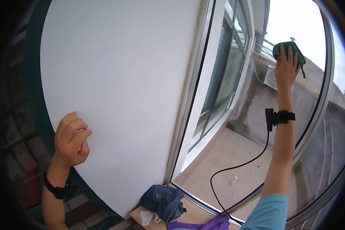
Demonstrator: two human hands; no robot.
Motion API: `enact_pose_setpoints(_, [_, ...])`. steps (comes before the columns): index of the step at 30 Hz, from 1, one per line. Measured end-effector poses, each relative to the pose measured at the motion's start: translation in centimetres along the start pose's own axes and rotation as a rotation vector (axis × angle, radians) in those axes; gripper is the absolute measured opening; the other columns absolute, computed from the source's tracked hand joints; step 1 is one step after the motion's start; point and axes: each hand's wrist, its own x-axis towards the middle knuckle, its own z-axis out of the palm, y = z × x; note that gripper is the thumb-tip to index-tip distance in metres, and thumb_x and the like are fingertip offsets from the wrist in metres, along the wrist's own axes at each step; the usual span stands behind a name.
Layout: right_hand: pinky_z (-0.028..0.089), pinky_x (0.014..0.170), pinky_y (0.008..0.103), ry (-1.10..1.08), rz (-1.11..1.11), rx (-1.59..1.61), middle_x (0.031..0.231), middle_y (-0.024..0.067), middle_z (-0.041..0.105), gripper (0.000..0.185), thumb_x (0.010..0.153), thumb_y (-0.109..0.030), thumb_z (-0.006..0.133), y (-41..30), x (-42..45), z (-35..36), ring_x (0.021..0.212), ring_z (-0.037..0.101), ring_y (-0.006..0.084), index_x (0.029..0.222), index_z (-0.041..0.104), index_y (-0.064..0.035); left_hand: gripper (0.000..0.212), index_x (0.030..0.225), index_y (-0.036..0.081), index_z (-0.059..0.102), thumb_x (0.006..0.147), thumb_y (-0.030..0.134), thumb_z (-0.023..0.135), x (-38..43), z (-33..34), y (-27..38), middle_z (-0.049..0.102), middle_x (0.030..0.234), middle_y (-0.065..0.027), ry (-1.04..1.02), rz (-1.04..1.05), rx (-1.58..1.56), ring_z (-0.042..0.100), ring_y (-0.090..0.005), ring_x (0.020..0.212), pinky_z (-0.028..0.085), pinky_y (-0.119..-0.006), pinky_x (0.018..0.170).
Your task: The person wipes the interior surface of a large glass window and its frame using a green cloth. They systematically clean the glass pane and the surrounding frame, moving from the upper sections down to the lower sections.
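Observation:
High on the right, my right hand [287,66] is spread over a dark green mesh scrubbing pad [293,47] with a dangling strap. The palm side holds the pad flat against the window pane [299,95], or very close to it. My left hand [72,139] is raised at the lower left, its fingers curled loosely and nothing visible in it. It is nearest to the smooth white wall panel [118,86]; whether it touches the panel is hard to tell. Both wrists wear black straps, and a black cable [235,167] hangs from the right one.
A wooden sill [195,207] at the bottom carries a dark blue cloth [164,201], a purple cloth [215,223] and white tissue [146,217]. The metal window frame [312,132] curves along the right. Beyond the glass are an air-conditioner unit [271,77] and a tiled floor [207,179].

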Motion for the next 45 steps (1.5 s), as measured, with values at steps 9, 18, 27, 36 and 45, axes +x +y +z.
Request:
enact_pose_setpoints(9, [0.019,0.116,0.0639,-0.015,0.003,0.006,0.157,0.0057,0.035,0.048,0.099,-0.028,0.048,-10.9,12.2,4.7,0.146,0.027,0.0354,0.146,0.043,-0.0315,0.027,0.082,0.001,0.063,0.058,-0.003,0.051,-0.1,-0.2,-0.2,0.058,0.089,-0.0127,-0.035,-0.020,0.024,0.058,-0.0302,0.086,0.052,-0.053,0.090])
enact_pose_setpoints(18, [0.025,0.116,0.0594,-0.002,-0.197,0.561,0.147,0.0065,0.048,0.050,0.091,-0.008,0.054,-25.2,12.9,6.2,0.142,0.036,0.0310,0.140,0.045,-0.0139,0.024,0.083,0.003,0.063,0.062,0.002,0.052,-0.3,-0.5,-0.1,0.058,0.092,-0.0118,-0.088,-0.044,0.099,0.058,-0.0305,0.087,0.052,-0.052,0.091])
enact_pose_setpoints(27, [0.022,0.122,0.0469,-0.141,-0.293,0.717,0.149,-0.0006,0.048,0.050,0.091,-0.002,0.050,-25.0,8.6,4.9,0.142,0.037,0.0209,0.137,0.056,-0.0194,0.025,0.082,0.001,0.063,0.060,-0.002,0.052,-0.2,-0.3,0.0,0.059,0.090,-0.0129,-0.062,-0.036,0.093,0.059,-0.0312,0.088,0.052,-0.052,0.092])
enact_pose_setpoints(36, [0.027,0.119,0.0482,-0.271,-0.640,0.587,0.146,0.0005,0.049,0.043,0.091,-0.017,0.059,-19.3,-2.7,-1.1,0.140,0.038,0.0234,0.134,0.058,-0.0206,0.021,0.080,0.000,0.061,0.061,-0.005,0.054,0.0,0.1,0.2,0.058,0.089,-0.0134,0.011,-0.028,0.051,0.059,-0.0305,0.088,0.053,-0.051,0.094])
enact_pose_setpoints(45, [0.028,0.115,0.0571,0.075,-0.229,0.167,0.153,0.0033,0.041,0.046,0.101,-0.035,0.049,0.5,4.4,0.9,0.142,0.035,0.0312,0.146,0.044,-0.0311,0.019,0.079,0.001,0.060,0.062,-0.005,0.055,0.1,0.1,0.4,0.057,0.089,-0.0135,0.013,-0.014,0.033,0.059,-0.0314,0.088,0.052,-0.051,0.096])
